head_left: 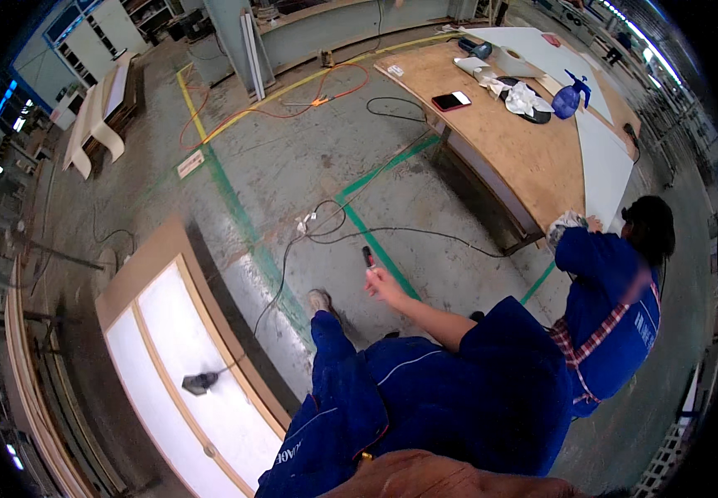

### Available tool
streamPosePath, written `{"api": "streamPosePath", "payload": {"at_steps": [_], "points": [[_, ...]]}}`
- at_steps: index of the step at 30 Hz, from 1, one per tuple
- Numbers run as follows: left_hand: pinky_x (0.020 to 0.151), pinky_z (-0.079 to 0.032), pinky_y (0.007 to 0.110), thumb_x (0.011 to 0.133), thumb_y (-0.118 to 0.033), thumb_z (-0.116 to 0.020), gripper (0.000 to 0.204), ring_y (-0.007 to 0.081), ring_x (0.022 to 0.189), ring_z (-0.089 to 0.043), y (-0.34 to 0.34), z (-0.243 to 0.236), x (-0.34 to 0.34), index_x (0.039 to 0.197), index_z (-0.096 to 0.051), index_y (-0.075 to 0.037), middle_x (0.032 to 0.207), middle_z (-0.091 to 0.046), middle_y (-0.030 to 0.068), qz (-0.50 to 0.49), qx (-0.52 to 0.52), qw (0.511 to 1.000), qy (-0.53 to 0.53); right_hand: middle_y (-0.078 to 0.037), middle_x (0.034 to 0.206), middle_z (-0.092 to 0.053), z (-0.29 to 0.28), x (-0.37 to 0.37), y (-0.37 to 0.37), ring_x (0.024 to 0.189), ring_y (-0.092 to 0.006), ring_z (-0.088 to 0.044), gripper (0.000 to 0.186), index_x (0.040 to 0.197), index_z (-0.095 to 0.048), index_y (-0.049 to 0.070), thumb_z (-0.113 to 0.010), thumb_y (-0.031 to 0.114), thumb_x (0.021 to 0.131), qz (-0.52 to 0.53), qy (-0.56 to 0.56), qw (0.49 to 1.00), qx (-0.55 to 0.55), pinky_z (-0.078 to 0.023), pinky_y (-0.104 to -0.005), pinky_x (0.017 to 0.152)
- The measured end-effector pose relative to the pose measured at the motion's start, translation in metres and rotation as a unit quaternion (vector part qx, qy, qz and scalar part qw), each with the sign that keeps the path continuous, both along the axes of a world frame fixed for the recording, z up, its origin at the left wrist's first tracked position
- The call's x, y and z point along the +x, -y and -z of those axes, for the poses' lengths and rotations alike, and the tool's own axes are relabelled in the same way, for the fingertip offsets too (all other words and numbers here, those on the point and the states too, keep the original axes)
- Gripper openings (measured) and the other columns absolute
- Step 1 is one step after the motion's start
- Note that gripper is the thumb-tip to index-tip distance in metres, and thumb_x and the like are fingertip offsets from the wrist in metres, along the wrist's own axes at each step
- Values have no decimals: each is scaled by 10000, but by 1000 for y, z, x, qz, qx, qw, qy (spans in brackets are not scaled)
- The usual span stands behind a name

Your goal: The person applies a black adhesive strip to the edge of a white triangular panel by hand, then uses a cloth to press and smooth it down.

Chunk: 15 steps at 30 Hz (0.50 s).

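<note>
Over smooth grey concrete floor [293, 166], right hand [382, 285] grips slim dark tool [368, 256].

On my plywood counter [508, 141] lie a red-cased phone [450, 100], a blue spray bottle [569, 98] and a crumpled white rag [523, 97]. An orange cable [293, 104] loops across the concrete floor [293, 166] beyond.

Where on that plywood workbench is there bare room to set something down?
The near half of the plywood workbench is bare, between the phone and the co-worker's cloth, beside the white panel. The far end is crowded: rags, tape roll, spray bottle.
</note>
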<state>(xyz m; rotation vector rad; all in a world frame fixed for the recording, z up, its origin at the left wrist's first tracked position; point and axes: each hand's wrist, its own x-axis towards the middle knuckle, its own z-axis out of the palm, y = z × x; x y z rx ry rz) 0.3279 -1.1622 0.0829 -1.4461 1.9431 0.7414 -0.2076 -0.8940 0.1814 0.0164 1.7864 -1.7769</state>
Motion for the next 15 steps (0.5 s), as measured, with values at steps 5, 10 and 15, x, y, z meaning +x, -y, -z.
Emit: {"api": "streamPosePath", "payload": {"at_steps": [5,10,15], "points": [[558,-460,373,686,-188,-608,163,215,591,-557,137,14,-160,674,-574,-29,667,-577,134,45,-9,998,-48,-27,788,-558,9,-94,23,619,-94,-515,272,990,-432,100,-509,330,867,96,49,994,16,-424,-256,517],[549,-463,387,717,-177,-567,166,218,571,-559,305,10,-410,655,-567,-23,663,-572,156,290,-192,926,-148,-31,827,-576,-21,-192,63,664,-105,-544,204,985,-443,93,-519,244,870,60,23,994,-89,-439,-246,548],[573,-458,341,550,-108,-732,286,228,601,-562,390,-52,-765,751,-541,-37,659,-588,91,212,-136,842,-476,-46,856,-574,-27,-288,82,756,-127,-560,189,1002,-462,61,-524,174,864,106,47,983,-146,-473,-259,653]]}}
